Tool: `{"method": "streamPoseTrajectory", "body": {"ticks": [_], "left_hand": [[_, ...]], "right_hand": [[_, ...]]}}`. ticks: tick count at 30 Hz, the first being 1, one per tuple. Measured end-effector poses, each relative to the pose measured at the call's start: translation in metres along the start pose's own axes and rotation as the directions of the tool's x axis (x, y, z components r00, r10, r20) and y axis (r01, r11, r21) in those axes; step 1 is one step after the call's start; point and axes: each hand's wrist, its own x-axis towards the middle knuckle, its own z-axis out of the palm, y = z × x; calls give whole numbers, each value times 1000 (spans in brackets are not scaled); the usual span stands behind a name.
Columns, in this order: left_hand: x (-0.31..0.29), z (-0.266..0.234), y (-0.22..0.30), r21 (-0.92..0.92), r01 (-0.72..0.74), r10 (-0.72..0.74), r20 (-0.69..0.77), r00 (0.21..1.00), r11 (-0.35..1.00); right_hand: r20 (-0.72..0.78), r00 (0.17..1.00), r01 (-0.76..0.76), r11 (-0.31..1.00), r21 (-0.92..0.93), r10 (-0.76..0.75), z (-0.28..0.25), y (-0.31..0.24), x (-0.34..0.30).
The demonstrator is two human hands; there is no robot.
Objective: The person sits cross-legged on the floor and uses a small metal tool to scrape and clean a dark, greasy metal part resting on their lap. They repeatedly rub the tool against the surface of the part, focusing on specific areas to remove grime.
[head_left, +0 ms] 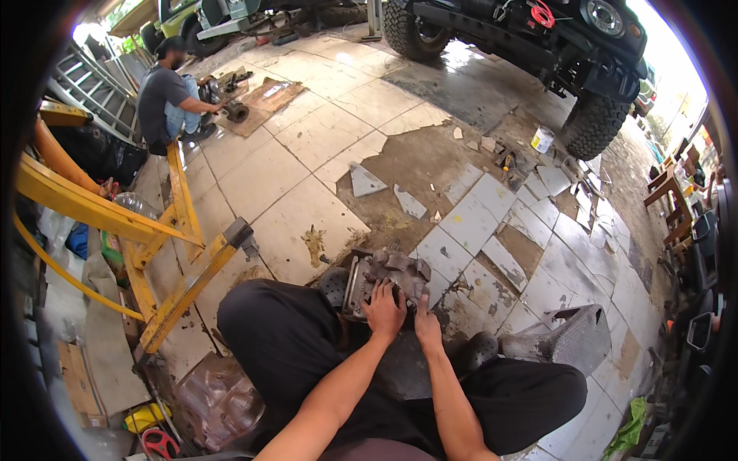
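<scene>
A grimy brown-grey metal housing (390, 266), uneven on top with a flat flanged edge at its left, stands on the floor between my feet. My left hand (383, 313) lies on its near side, fingers stretched over the metal. Against the near right corner, my right hand (427, 326) has its thumb pointing up and its fingers curled in. Whatever those fingers hold, if anything, is hidden. A dark surface (406, 361) shows below the hands, between my knees.
Another metal casting (219, 401) lies beside my left knee. A yellow steel frame (188, 296) stands at the left, a grey step stool (565, 338) at the right. Broken tiles (469, 219) lie ahead, before a black off-road vehicle (530, 46). A person (165, 96) squats far left, handling parts.
</scene>
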Motion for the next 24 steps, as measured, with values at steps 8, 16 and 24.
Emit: {"method": "streamPoseTrajectory", "body": {"ticks": [8,16,24], "left_hand": [[0,-3,-1,-28,7,-7,2,1000,1000],[1,-2,-4,-20,2,-2,-13,1000,1000],[3,0,-5,-23,6,-6,-16,1000,1000]], "right_hand": [[-19,1000,14,998,-60,-15,0,0,-6],[-36,998,49,998,-48,-51,4,1,-3],[-76,996,39,997,-61,-43,7,10,7]]}}
